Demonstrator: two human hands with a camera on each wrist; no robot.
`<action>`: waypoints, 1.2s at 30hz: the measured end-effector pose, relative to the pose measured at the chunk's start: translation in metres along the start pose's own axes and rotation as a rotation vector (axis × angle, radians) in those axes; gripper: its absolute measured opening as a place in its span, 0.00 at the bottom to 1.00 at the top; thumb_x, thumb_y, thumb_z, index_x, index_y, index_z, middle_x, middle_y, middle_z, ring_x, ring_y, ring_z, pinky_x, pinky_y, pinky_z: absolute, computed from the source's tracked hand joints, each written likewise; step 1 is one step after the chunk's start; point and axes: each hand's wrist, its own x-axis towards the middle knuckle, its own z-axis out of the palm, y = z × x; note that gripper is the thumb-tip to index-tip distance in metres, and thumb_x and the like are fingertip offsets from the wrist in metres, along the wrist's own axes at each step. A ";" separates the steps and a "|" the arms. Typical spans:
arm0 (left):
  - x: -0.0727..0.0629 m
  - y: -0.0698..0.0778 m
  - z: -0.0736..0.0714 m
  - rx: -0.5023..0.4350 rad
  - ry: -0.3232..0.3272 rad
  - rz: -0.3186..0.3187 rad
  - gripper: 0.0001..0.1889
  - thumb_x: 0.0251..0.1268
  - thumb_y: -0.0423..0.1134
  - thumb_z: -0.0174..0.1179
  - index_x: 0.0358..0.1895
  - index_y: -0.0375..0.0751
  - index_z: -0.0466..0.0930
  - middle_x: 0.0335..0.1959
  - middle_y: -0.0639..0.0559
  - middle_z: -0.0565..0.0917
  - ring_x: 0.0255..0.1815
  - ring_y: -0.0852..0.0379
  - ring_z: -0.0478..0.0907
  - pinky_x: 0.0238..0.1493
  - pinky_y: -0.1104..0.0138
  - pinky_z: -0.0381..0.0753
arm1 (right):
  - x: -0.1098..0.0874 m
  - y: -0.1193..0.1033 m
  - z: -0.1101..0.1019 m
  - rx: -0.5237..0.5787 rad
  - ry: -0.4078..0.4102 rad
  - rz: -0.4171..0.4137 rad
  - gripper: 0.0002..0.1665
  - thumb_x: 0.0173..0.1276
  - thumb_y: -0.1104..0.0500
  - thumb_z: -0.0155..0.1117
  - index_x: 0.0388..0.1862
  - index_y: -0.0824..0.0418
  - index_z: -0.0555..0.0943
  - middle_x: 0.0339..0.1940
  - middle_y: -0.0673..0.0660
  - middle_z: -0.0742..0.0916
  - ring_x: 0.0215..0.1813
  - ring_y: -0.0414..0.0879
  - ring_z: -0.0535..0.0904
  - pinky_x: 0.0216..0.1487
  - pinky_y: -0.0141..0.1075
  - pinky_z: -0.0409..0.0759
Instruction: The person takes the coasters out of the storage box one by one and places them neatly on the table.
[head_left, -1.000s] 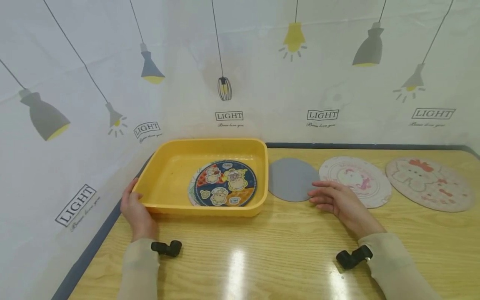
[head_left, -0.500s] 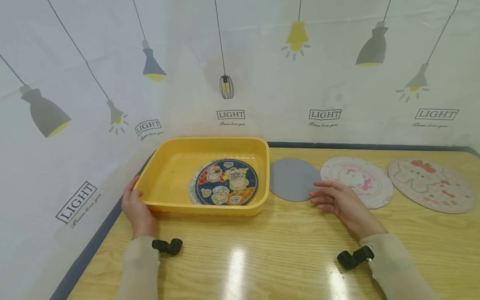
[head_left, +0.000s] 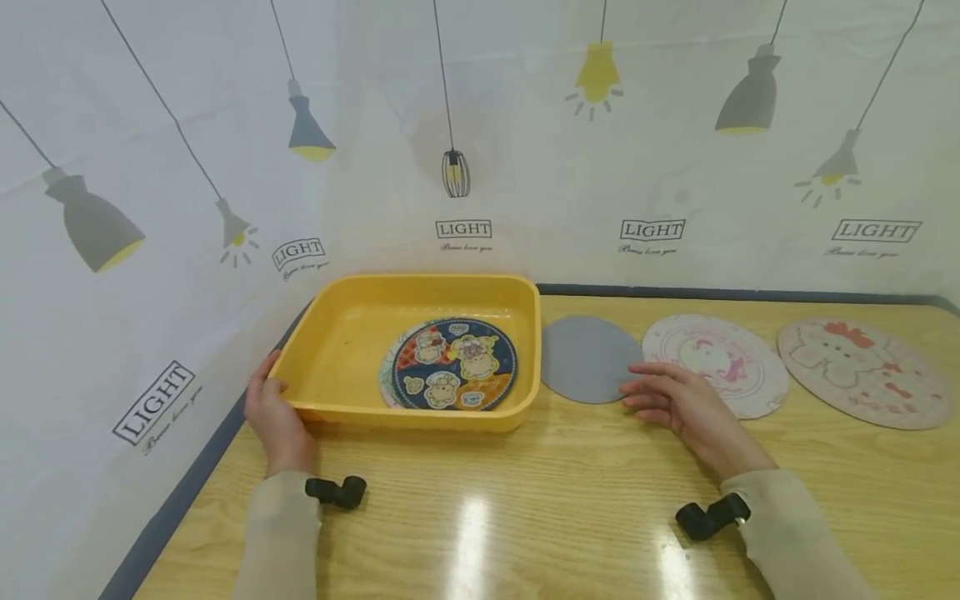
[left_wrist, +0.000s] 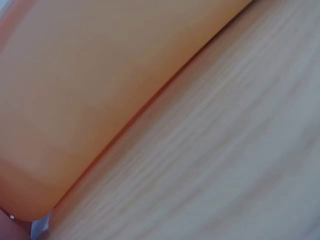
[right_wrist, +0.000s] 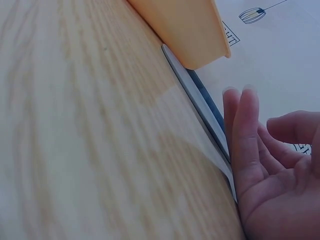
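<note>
Only head view shifts slightly. Left fingers (head_left: 258, 375) grip yellow tray (head_left: 337, 358) by corner; right fingers (right_wrist: 246, 125) relaxed near gray mat (head_left: 588, 358) edge; counter (head_left: 570, 483) stretches in front.

Left of centre: yellow tray (head_left: 330, 350) on wooden table (head_left: 562, 500), left hand (head_left: 277, 425) holding its near left corner. Inside tray, toward right: dark-blue cartoon disc (head_left: 457, 367), partly covering pale disc (head_left: 386, 382). Right of centre: right hand (head_left: 690, 408), fingers extended at grey disc's (head_left: 585, 358) right edge. Farther right: white-and-pink disc (head_left: 723, 350), then pinkish disc with red bow (head_left: 862, 375). Across top: pale backdrop (head_left: 525, 167), printed hanging lamps, "LIGHT" labels.
</note>
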 end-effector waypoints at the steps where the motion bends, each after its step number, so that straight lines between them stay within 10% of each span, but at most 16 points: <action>1: 0.000 0.000 0.000 0.000 0.000 0.002 0.24 0.58 0.30 0.35 0.54 0.49 0.74 0.58 0.54 0.69 0.55 0.55 0.67 0.56 0.63 0.63 | 0.000 0.000 0.000 0.000 -0.001 0.000 0.28 0.70 0.58 0.45 0.64 0.71 0.56 0.42 0.58 0.83 0.41 0.46 0.80 0.38 0.33 0.77; 17: -0.001 0.006 -0.001 -0.022 0.019 -0.007 0.24 0.57 0.29 0.35 0.53 0.48 0.75 0.57 0.53 0.69 0.55 0.54 0.67 0.56 0.61 0.62 | 0.000 -0.003 0.006 -0.001 -0.022 -0.007 0.31 0.68 0.55 0.49 0.64 0.69 0.57 0.43 0.57 0.82 0.42 0.45 0.80 0.38 0.33 0.77; 28: 0.000 0.005 0.001 -0.019 0.012 -0.030 0.25 0.57 0.29 0.35 0.53 0.49 0.75 0.57 0.54 0.69 0.55 0.53 0.67 0.54 0.62 0.63 | -0.004 -0.019 0.037 -0.392 0.012 -0.151 0.29 0.66 0.47 0.50 0.59 0.64 0.67 0.49 0.62 0.79 0.46 0.50 0.78 0.47 0.41 0.75; 36: -0.001 0.004 -0.001 0.003 0.002 -0.010 0.24 0.58 0.30 0.35 0.53 0.50 0.75 0.57 0.54 0.69 0.54 0.51 0.68 0.51 0.62 0.65 | -0.001 -0.028 0.066 -0.391 -0.010 -0.211 0.26 0.66 0.48 0.50 0.57 0.62 0.69 0.48 0.64 0.79 0.45 0.52 0.78 0.45 0.41 0.76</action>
